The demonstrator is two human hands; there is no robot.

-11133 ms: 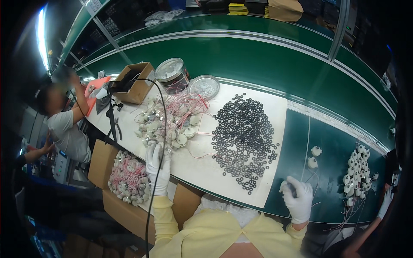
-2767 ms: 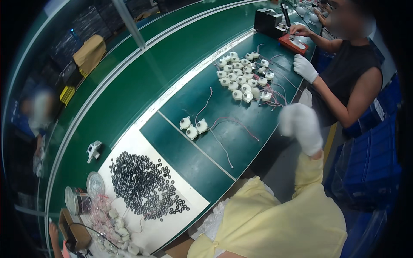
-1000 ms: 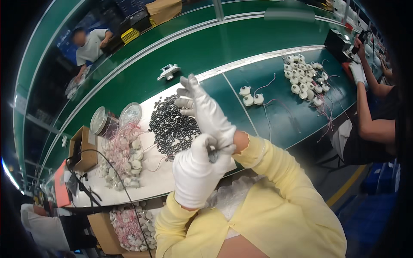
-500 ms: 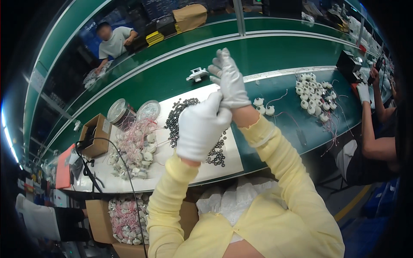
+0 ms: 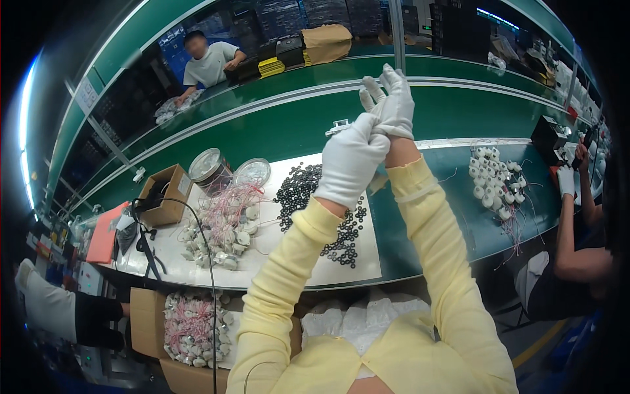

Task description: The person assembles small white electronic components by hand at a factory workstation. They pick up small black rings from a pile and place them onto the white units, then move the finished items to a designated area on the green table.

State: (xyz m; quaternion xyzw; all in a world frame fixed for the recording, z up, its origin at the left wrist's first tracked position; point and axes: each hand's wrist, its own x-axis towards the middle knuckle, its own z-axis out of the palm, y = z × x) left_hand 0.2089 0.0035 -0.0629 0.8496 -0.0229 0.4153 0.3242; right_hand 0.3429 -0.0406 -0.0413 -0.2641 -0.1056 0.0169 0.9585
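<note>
Where the hands meet: the left hand [image 5: 354, 161] is closed on the white right glove [image 5: 401, 113] at the wrist.
Right hand [image 5: 394, 105]: inside that glove, raised above the table [image 5: 400, 243], fingers open and pointing far.
Black rings [image 5: 298, 187]: loose on a white sheet [image 5: 331, 276], partly behind the left sleeve [image 5: 282, 269].
Left: wired white parts [image 5: 220, 230], heaped near a round tin [image 5: 209, 165].
Right: a white cluster [image 5: 492, 180], near a co-worker's gloved hand [image 5: 566, 180].
</note>
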